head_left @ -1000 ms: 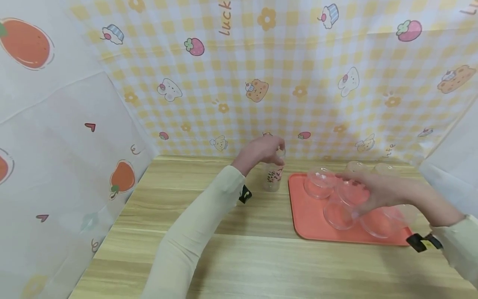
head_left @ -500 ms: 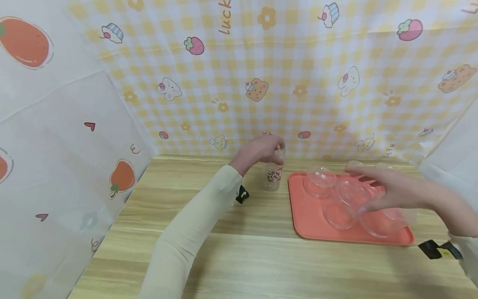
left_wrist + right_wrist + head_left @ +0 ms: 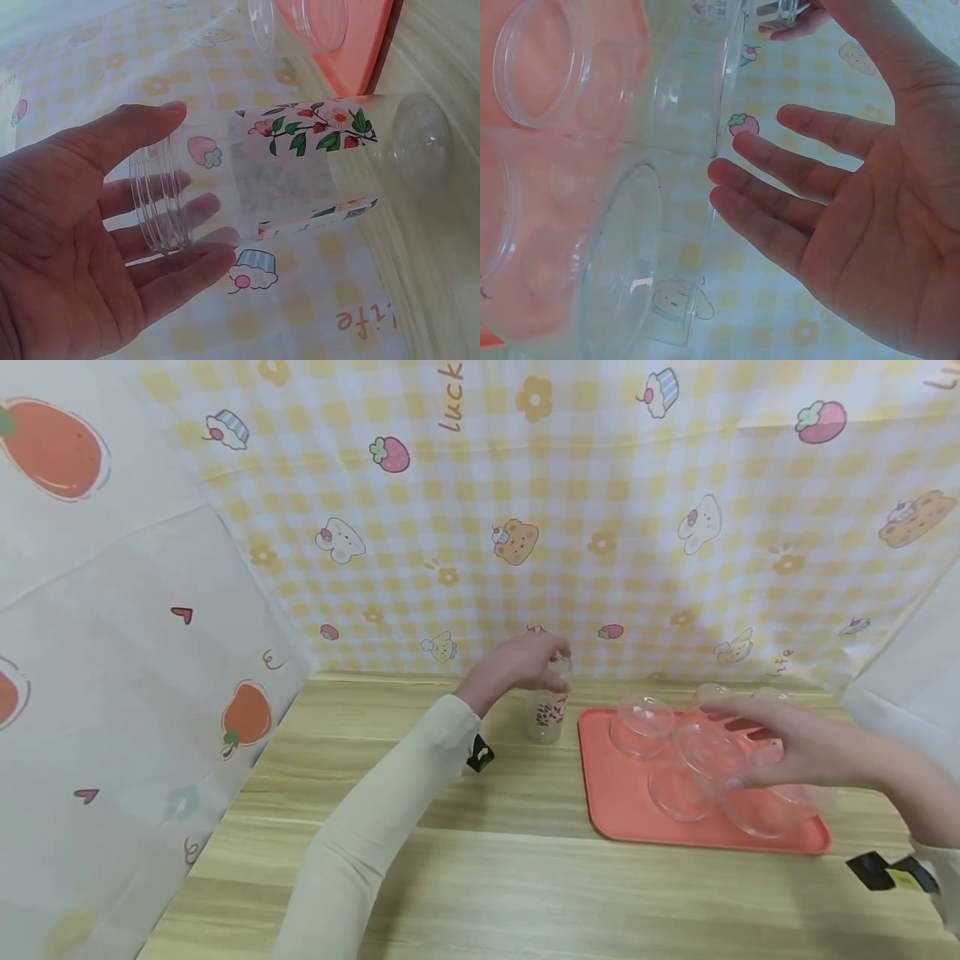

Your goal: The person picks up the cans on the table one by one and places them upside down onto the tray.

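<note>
My left hand [image 3: 517,662] holds a clear jar [image 3: 550,720] from above by its threaded neck. The jar stands upright on the wooden table, left of the red tray. In the left wrist view, the thumb and fingers of that hand [image 3: 82,225] curve round the neck, and a printed band of pink flowers and green leaves wraps the jar's wall. Over the tray, my right hand [image 3: 806,739] is spread with nothing in it. Its fingertips [image 3: 724,196] come near the rims of clear containers [image 3: 622,255] in the right wrist view.
The red tray [image 3: 618,827] carries several clear round containers, one of them [image 3: 681,792] near its front edge. More see-through tops [image 3: 716,693] show behind, partly covered by the right hand. A yellow checked cloth [image 3: 450,510] hangs along the table's back edge.
My right hand has drawn back a little to the right from over the containers. The left hand and the jar stay nearly in place, its forearm shifting slightly left.
</note>
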Action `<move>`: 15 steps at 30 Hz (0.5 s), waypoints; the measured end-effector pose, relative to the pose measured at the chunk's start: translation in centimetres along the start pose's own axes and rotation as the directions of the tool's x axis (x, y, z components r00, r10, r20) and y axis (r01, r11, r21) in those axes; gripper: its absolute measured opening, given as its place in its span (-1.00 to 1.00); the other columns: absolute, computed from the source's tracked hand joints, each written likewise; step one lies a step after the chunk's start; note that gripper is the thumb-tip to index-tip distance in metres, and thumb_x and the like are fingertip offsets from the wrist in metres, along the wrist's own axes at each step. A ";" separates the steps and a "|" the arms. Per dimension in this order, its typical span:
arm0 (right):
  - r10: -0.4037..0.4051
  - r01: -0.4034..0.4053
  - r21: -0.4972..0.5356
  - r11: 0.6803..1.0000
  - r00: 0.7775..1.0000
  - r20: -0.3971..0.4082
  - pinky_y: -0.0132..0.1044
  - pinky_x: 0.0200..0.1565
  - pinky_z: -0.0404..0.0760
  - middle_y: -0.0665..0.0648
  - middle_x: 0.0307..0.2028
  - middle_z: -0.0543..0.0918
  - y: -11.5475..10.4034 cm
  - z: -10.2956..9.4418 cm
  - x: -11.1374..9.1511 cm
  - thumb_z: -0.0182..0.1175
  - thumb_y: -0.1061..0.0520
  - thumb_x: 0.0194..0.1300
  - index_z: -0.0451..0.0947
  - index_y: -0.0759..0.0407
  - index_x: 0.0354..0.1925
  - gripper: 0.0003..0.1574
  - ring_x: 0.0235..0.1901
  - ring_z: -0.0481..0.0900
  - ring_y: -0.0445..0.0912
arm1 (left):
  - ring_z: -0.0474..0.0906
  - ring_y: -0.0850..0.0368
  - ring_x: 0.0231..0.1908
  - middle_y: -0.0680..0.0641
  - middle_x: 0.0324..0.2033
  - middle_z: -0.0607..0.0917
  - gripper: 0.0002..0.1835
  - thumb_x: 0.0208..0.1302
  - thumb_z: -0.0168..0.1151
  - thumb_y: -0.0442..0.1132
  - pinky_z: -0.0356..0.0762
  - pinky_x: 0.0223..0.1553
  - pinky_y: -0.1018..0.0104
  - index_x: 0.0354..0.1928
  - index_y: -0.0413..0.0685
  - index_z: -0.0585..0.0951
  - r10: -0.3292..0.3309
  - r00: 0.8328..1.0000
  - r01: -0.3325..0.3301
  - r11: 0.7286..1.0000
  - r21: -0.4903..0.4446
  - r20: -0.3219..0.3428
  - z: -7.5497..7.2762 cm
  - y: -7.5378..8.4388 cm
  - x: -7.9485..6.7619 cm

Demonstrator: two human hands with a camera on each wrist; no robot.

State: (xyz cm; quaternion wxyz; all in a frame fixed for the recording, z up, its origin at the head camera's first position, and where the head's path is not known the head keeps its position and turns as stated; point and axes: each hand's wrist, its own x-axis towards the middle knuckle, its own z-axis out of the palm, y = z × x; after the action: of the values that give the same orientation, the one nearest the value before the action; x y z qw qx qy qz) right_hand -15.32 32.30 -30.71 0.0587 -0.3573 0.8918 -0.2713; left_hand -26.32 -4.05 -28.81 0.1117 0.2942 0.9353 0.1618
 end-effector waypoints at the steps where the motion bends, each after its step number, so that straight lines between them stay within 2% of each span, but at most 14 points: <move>1: -0.011 0.011 0.001 1.000 1.000 -0.002 -0.24 -0.04 0.66 -0.01 0.29 0.46 0.1 0.0 -0.1 0.63 0.06 0.01 0.24 0.11 0.51 0.19 0.11 0.54 -0.20 | 0.51 0.05 0.17 -0.09 0.20 0.60 -0.41 0.30 0.43 -0.03 0.51 0.13 0.20 0.31 -0.05 0.52 -0.001 1.000 0.001 1.000 -0.002 0.002 0.0 0.0 0.0; 5: -0.034 0.034 0.005 0.999 0.999 -0.002 -0.28 -0.03 0.65 -0.14 0.30 0.45 0.1 0.0 -0.2 0.62 0.08 0.03 0.23 0.04 0.53 0.20 0.11 0.55 -0.20 | 0.51 0.05 0.17 -0.09 0.20 0.60 -0.42 0.30 0.43 -0.02 0.52 0.13 0.21 0.29 -0.05 0.52 -0.002 1.000 0.002 1.000 -0.005 0.015 -0.1 -0.1 -0.1; 10: -0.030 0.030 0.004 1.000 1.000 0.000 -0.29 -0.03 0.64 -0.12 0.29 0.48 -0.2 0.0 -0.3 0.62 0.09 0.03 0.25 0.01 0.51 0.17 0.12 0.55 -0.20 | 0.48 0.02 0.20 -0.13 0.23 0.57 -0.36 0.31 0.43 -0.02 0.51 0.17 0.18 0.34 -0.10 0.49 -0.003 0.999 0.003 1.000 -0.020 0.033 -0.7 -0.1 -0.4; 15: 0.007 -0.008 -0.014 1.000 1.000 -0.014 -0.25 -0.08 0.66 -0.13 0.28 0.49 -0.3 -0.1 -0.5 0.62 0.08 0.03 0.30 -0.03 0.48 0.12 0.10 0.56 -0.16 | 0.47 0.00 0.21 -0.16 0.24 0.56 -0.36 0.32 0.42 -0.02 0.49 0.19 0.17 0.35 -0.13 0.48 0.023 1.000 -0.022 0.999 -0.023 0.019 -1.5 0.0 -0.7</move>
State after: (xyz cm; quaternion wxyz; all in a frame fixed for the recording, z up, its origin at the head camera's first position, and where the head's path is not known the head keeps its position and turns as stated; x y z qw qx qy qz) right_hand -14.80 32.55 -30.53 0.0509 -0.3523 0.8955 -0.2673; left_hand -26.17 -4.81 -27.38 0.1223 0.3051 0.9289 0.1706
